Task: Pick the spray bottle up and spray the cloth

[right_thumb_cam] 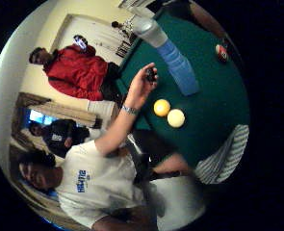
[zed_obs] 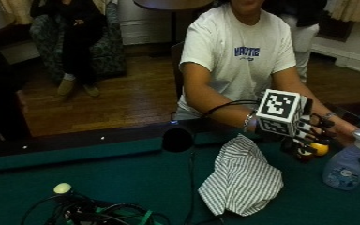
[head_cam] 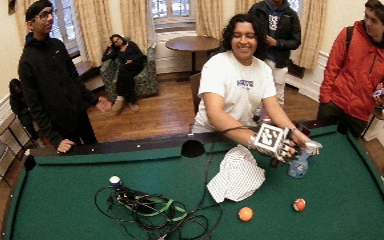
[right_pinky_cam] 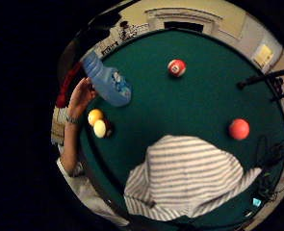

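The spray bottle (zed_obs: 343,170), pale blue with a white sprayer head, stands upright on the green felt near the rail; it also shows in the palm views as the bottle (right_pinky_cam: 108,81) and the bottle (right_thumb_cam: 176,63). My gloved right hand (zed_obs: 308,133) hovers above the felt between the bottle and the striped cloth (zed_obs: 242,178), its fingers hanging relaxed and holding nothing. The cloth (right_pinky_cam: 185,179) lies in a rumpled heap below my palm. The person's bare left hand (right_pinky_cam: 82,94) is raised right beside the bottle; whether it touches it is unclear.
A yellow ball (right_pinky_cam: 95,116) and a cream ball (right_pinky_cam: 100,128) lie by the rail near the bottle. A red striped ball (right_pinky_cam: 176,68) and an orange ball (right_pinky_cam: 238,129) sit farther out. A tangle of cables (zed_obs: 99,212) lies on the felt, past a side pocket (zed_obs: 178,139).
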